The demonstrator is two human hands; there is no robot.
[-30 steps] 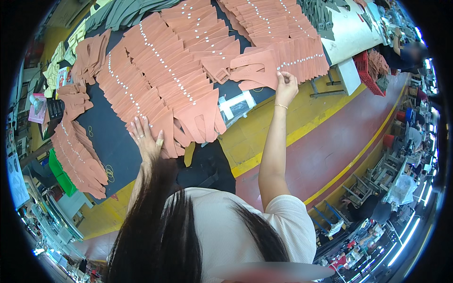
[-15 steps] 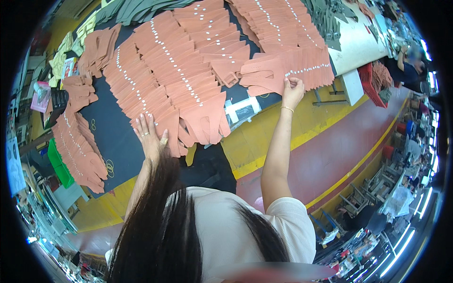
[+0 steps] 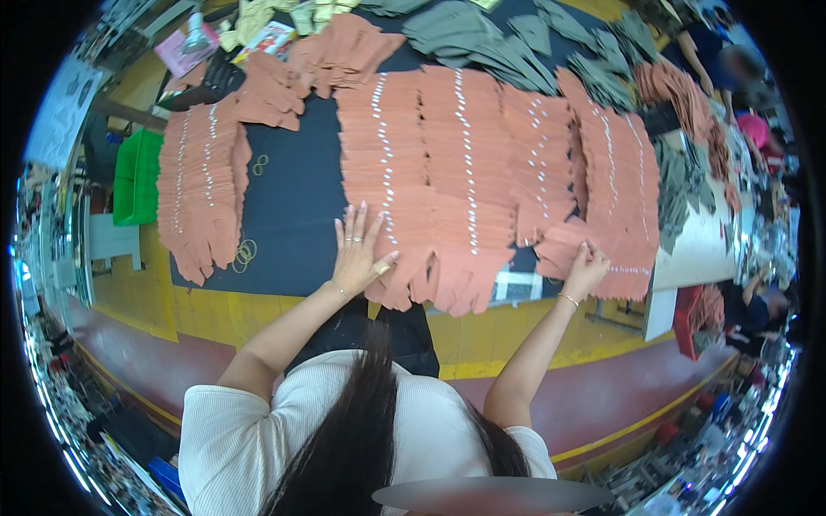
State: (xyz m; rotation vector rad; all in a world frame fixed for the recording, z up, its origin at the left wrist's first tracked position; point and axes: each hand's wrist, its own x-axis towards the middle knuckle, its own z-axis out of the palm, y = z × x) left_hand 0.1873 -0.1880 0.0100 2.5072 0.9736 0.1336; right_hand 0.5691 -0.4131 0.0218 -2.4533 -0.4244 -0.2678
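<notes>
Salmon-coloured glove pieces (image 3: 469, 206) lie in long overlapping rows on the dark table, with lines of small white labels along them. My left hand (image 3: 359, 258) rests flat with spread fingers on the near left edge of the leftmost row in the middle block. At the right, a short crosswise stack of the same pieces (image 3: 564, 245) overlaps the near end of another row. Over this stack my right hand (image 3: 588, 271) has thumb and fingertips pinched together beside its line of labels. What is between those fingertips is too small to make out.
Further glove pieces (image 3: 200, 185) lie on the table's left, near yellow rubber bands (image 3: 245, 253). Grey-green pieces (image 3: 477, 43) are heaped along the far side. A green crate (image 3: 138, 176) is at the left, a red crate (image 3: 687, 322) at the right. Another person's arm (image 3: 695, 60) shows at the far right.
The view has turned and shifted, so the table looks straighter and more of my left arm shows. My left hand stays on the rows' near edge; my right hand stays pinched at the crosswise stack.
</notes>
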